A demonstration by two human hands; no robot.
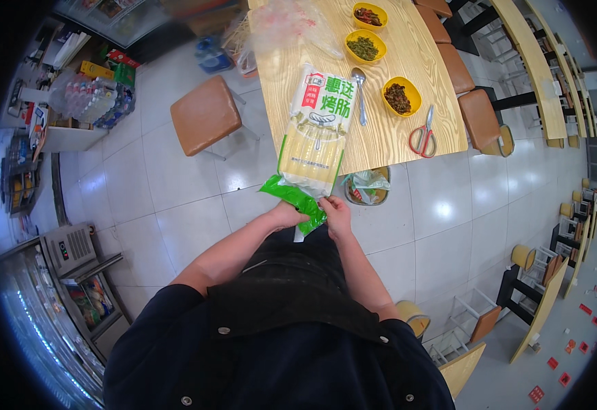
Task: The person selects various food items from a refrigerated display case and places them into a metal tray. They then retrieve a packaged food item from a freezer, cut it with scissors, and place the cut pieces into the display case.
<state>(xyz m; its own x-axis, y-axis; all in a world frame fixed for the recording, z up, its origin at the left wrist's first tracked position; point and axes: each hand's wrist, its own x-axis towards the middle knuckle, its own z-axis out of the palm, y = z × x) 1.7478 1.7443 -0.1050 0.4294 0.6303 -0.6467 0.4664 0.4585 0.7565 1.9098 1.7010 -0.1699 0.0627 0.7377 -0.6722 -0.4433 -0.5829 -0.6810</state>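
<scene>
A large printed plastic pack of pale sausages (313, 148) rests on the wooden table (406, 138), its near end jutting past the table edge towards me. That near end is a crumpled green flap (293, 196). My left hand (289, 216) grips the flap from the left, thumb on top. With bent fingers, my right hand (336, 216) pinches the flap's right side, close to the clear film. Right of the pack lies a metal spoon (362, 100). Red-handled scissors (423, 136) lie near the table's right corner, blades pointing away from me. Parts of my fingers are hidden by the film.
Three yellow bowls (417, 97) of chopped food stand on the table, and a crumpled clear plastic bag (298, 25) lies at its far left. Below the near edge is a lined waste bin (367, 195). A brown stool (205, 115) stands left; brown seats (478, 115) line the right side.
</scene>
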